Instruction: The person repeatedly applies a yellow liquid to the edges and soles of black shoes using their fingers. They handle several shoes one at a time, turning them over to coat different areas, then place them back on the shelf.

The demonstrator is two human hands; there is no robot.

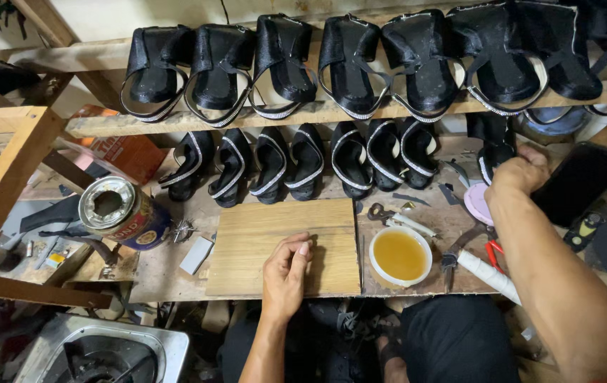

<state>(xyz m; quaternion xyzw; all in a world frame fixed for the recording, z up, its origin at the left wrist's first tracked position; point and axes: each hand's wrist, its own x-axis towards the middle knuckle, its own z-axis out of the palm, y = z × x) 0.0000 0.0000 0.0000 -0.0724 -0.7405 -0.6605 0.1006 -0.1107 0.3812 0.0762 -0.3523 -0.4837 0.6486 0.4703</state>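
A: Left hand (286,273)?
B: Lay loosely curled, empty, on the wooden board (261,234).
A: Right hand (520,174)?
B: Closed around a black sandal (491,145) at the row's end, beside the glue bowl (400,256).

The wooden board (282,245) in the middle is pale, smooth and matt, with a fine grain. The surface (176,266) under it is rougher, stained wood. Right of the board, a white plastic bowl (401,256) holds glossy amber liquid. Left of the board, a tin can (120,211) shows dull, ridged metal at its top and a shiny printed wall. Behind the board, the black sandals (303,163) look like soft, matt cloth edged with glittering silver trim. Above them, the shelf (197,120) is bare, unfinished timber. The pliers (459,250) right of the bowl are dark metal.
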